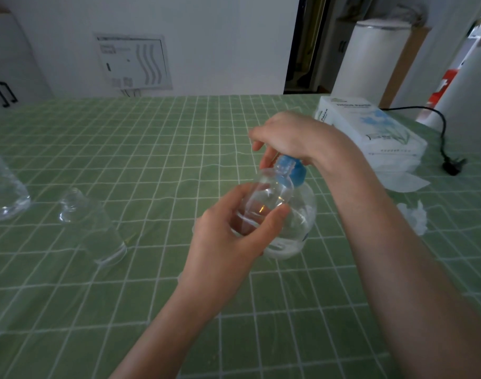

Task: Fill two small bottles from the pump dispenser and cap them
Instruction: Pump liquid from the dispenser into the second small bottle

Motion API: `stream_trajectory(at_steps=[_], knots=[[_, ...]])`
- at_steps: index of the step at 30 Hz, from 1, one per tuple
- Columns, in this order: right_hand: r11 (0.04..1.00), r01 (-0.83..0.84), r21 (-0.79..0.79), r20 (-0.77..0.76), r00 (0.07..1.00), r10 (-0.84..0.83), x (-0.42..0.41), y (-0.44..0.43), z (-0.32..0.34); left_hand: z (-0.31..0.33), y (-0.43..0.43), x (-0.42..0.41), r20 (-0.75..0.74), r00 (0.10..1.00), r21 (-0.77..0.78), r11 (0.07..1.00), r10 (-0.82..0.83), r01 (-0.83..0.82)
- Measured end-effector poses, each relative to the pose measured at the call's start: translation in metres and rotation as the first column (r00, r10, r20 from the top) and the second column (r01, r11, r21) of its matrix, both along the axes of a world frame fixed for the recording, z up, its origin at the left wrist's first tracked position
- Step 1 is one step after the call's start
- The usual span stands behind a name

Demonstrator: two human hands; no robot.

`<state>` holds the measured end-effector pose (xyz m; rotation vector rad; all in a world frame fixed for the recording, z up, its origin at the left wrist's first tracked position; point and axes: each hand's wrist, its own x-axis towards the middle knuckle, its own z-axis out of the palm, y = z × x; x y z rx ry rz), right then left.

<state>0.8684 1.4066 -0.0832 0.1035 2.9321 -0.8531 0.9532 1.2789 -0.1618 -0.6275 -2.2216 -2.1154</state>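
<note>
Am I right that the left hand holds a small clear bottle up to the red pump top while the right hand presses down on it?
Almost. The head view shows the pump top is blue, not red. The rest stands: the left hand holds the small clear bottle up to it while the right hand presses down on it.

This looks like a room in a home, likely a kitchen or dining corner. A table (124,149) covered with a green checked cloth fills the view, with a pack of tissue paper (370,127) and a crumpled tissue (414,214) lying on it, plus a black power plug (452,162) on its cord. Behind stand white cupboard doors with black handles (4,94), a wall panel (134,61) and a dark doorway (307,45).
</note>
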Motion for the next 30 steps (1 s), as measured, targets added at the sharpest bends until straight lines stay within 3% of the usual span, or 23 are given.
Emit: stream_trajectory(at_steps=[30], knots=[[1.000,0.002,-0.005,-0.007,1.000,-0.002,0.0025,-0.0005,-0.0039,0.0004,-0.0007,0.0012,0.011,1.000,-0.011,1.000,0.003,-0.003]])
